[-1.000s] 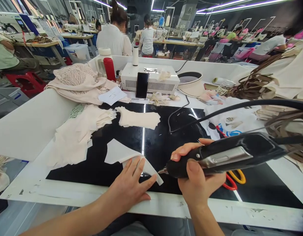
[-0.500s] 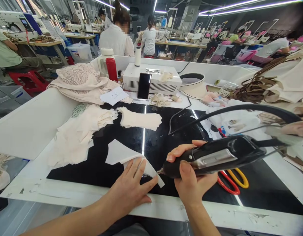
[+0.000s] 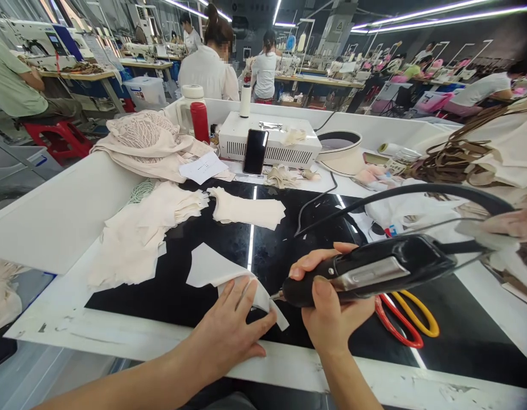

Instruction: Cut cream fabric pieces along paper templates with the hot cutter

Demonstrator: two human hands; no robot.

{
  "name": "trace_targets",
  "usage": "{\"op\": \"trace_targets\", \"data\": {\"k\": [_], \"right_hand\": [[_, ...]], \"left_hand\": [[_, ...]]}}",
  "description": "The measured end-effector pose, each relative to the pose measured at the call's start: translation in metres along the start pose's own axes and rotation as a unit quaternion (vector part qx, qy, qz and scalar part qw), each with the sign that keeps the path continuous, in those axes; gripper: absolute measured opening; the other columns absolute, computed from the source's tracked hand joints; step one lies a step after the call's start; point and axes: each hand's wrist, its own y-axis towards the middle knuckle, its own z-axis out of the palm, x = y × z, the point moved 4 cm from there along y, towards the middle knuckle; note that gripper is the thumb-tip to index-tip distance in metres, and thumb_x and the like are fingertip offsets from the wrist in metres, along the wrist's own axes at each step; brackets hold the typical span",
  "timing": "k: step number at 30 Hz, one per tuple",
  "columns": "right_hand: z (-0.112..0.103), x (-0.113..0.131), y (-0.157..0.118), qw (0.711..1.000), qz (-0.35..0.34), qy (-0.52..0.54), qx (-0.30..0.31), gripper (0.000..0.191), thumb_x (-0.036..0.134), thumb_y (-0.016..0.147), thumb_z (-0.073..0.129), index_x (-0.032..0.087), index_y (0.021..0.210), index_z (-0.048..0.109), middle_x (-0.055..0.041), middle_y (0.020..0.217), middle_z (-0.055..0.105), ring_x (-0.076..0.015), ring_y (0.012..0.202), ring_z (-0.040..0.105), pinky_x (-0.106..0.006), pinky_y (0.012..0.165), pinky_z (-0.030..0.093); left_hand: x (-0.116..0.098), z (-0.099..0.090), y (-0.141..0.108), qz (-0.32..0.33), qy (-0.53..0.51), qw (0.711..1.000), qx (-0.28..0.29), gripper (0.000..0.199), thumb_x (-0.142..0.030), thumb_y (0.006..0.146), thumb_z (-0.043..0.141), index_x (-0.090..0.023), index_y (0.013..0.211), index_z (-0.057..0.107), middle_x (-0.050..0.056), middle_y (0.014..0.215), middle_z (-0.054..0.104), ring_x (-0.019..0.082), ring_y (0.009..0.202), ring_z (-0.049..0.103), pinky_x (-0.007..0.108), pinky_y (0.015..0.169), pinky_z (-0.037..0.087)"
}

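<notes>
Head view: at lower centre our left hand (image 3: 229, 327) rests, fingers spread, on the white piece (image 3: 212, 267) while our right hand (image 3: 334, 319) grasps the black tool (image 3: 385, 265).

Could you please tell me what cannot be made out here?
In the head view:
Black handheld tool: contact at its metal tip too small.
Far ends of red and yellow loop handles: behind the tool and right hand.
Part of the thin white piece: under the left hand.
White paper sheet: writing too small.
</notes>
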Motion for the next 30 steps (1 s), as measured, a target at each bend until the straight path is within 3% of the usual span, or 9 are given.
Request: {"op": "trace_targets", "data": {"k": [10,18,30], "right_hand": [[0.005,-0.006,0.007,1.000,-0.005,0.004,0.004,0.034,0.021,0.090,0.077,0.027,0.120,0.061,0.0035,0.084,0.068,-0.0145,0.065,0.065,-0.032,0.063,0.056],[0.007,-0.009,0.005,1.000,0.011,-0.027,-0.003,0.033,0.017,0.092,0.073,0.027,0.120,0.058,0.0033,0.083,0.068,-0.0144,0.065,0.065,-0.031,0.063,0.056],[0.015,-0.018,0.011,1.000,0.012,0.008,0.008,0.034,0.018,0.090,0.076,0.027,0.119,0.061,0.0035,0.084,0.069,-0.0139,0.066,0.065,-0.031,0.064,0.056]], "left_hand": [[-0.001,-0.002,0.002,0.007,0.015,1.000,-0.023,0.097,-0.065,0.059,0.094,-0.023,0.138,0.055,0.033,0.138,0.060,0.050,0.129,0.061,0.066,0.096,0.057],[-0.002,0.001,0.000,0.000,0.012,1.000,-0.027,0.096,-0.066,0.063,0.092,-0.025,0.140,0.054,0.032,0.138,0.060,0.049,0.129,0.061,0.066,0.097,0.057],[-0.001,0.001,0.000,-0.004,0.004,0.999,-0.033,0.095,-0.066,0.064,0.091,-0.026,0.141,0.054,0.031,0.141,0.058,0.047,0.131,0.060,0.066,0.097,0.057]]}}
